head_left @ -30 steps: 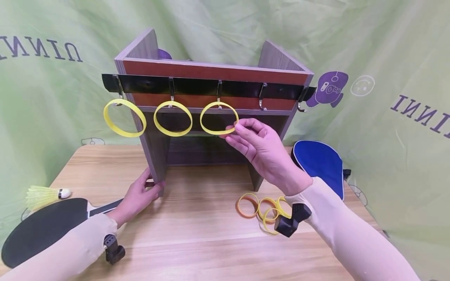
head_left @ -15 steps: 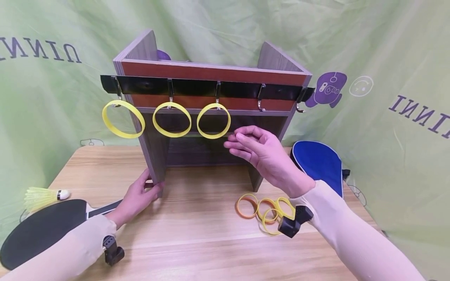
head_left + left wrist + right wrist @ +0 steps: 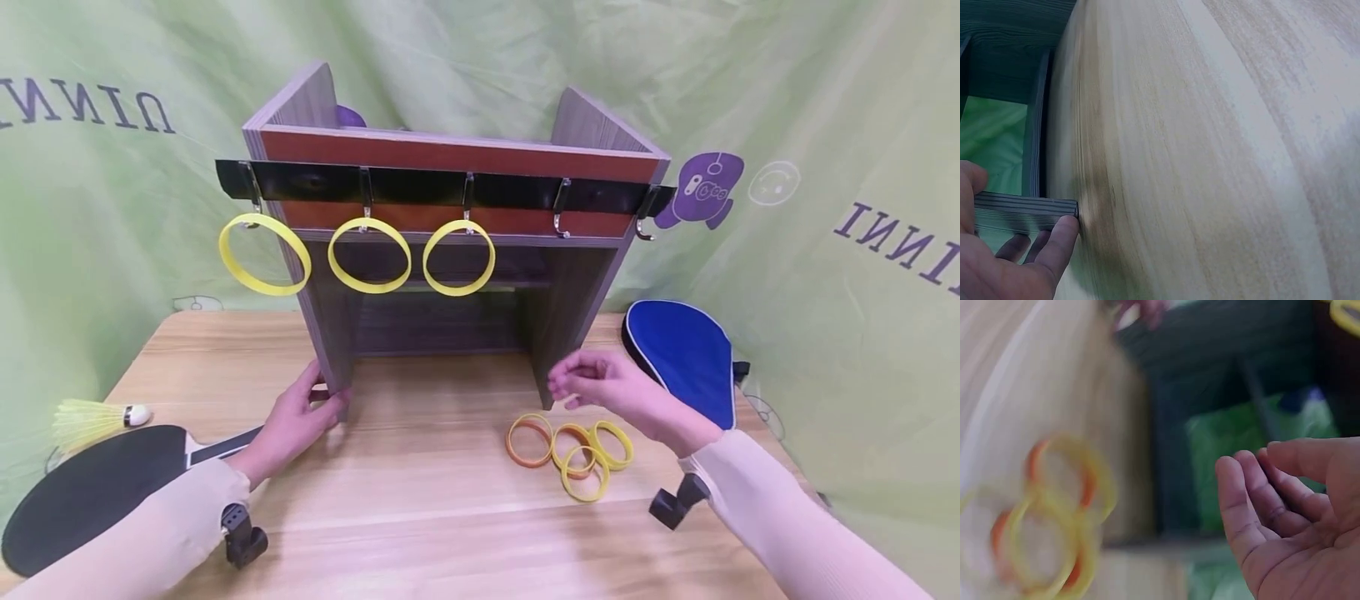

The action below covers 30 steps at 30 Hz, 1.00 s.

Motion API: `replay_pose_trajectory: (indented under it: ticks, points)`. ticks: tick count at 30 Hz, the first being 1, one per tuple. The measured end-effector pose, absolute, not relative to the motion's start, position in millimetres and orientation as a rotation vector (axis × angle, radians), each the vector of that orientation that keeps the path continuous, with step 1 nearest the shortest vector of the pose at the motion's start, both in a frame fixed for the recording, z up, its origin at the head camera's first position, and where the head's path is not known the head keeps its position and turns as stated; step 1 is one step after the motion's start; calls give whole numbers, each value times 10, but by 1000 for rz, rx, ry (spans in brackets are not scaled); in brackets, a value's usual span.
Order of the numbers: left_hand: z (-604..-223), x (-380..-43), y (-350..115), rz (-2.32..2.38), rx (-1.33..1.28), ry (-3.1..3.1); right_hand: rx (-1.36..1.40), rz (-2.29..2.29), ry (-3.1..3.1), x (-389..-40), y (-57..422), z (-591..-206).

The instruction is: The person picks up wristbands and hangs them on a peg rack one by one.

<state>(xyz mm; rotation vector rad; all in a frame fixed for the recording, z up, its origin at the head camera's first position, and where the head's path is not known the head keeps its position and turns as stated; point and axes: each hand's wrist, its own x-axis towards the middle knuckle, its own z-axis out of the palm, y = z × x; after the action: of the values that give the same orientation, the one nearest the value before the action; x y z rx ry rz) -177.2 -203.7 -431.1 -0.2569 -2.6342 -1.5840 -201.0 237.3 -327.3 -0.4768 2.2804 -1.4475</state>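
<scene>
My left hand grips the lower front edge of the grey wooden shelf's left side panel; in the left wrist view the thumb lies on one face of the panel and fingers on the other. My right hand hovers in the air with fingers loosely bent and holds nothing. Just below and left of it, several yellow and orange rings lie overlapping on the table. Three yellow rings hang on the black hook rail: a left one, a middle one and a right one.
Two bare hooks are at the rail's right end. A blue paddle case lies behind the right hand. At the left are a black paddle and a yellow shuttlecock. Green printed cloth surrounds the wooden table.
My right hand has let go of the third yellow ring, which now hangs on its hook, and has moved down and right toward the rings on the table. The left hand stays put.
</scene>
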Motion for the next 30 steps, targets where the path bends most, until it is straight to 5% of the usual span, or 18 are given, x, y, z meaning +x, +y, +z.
replay_pose_trajectory:
  ticks: [13,30]
  points:
    - [-4291,-1789,-2001,-1626,-238,-2621,-948,-839,2523,-1911,2710,-3732]
    - [-4295,-1765,-2012,-1613,-212,-2641,-1038,-587,2471,-1889,2649,-3740]
